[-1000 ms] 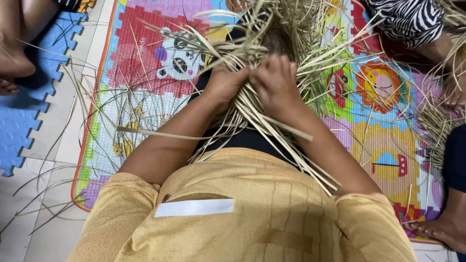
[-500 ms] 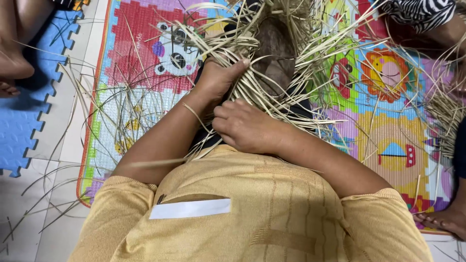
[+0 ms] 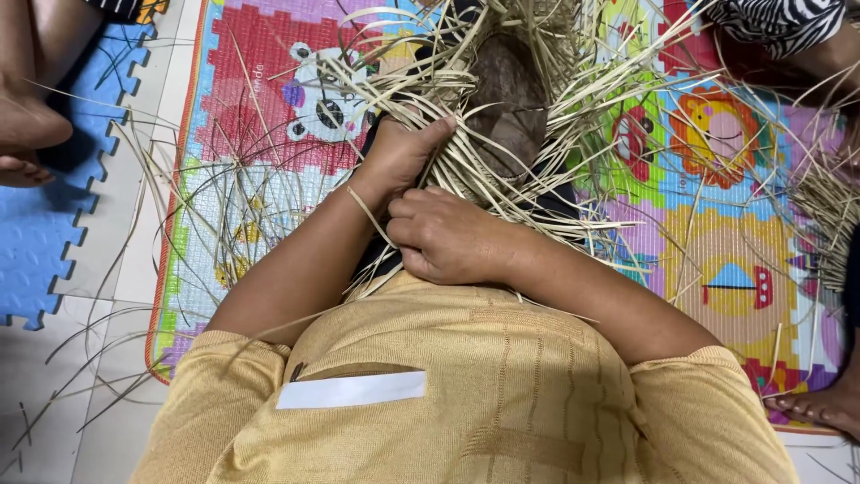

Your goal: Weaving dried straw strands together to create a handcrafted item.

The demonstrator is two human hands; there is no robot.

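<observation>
A tangle of pale straw strips (image 3: 502, 99) lies across my lap, partly woven around a dark rounded form (image 3: 506, 108). My left hand (image 3: 403, 152) grips a bunch of the strips at the left side of the weave. My right hand (image 3: 443, 237) lies just below it, close to my chest, with its fingers curled around a few strips. Both forearms come out of yellow knit sleeves (image 3: 466, 394). The fingertips of both hands are partly hidden among the straw.
A colourful play mat (image 3: 260, 99) with animal pictures lies under the work. Blue foam tiles (image 3: 36, 242) are at the left. Another person's bare foot (image 3: 27, 125) is at the upper left, another foot (image 3: 820, 408) at the lower right. Loose strips spread over the floor.
My right hand has dropped from the top of the weave down toward my chest, pulling strips with it. My left hand stays gripping the straw at the left side.
</observation>
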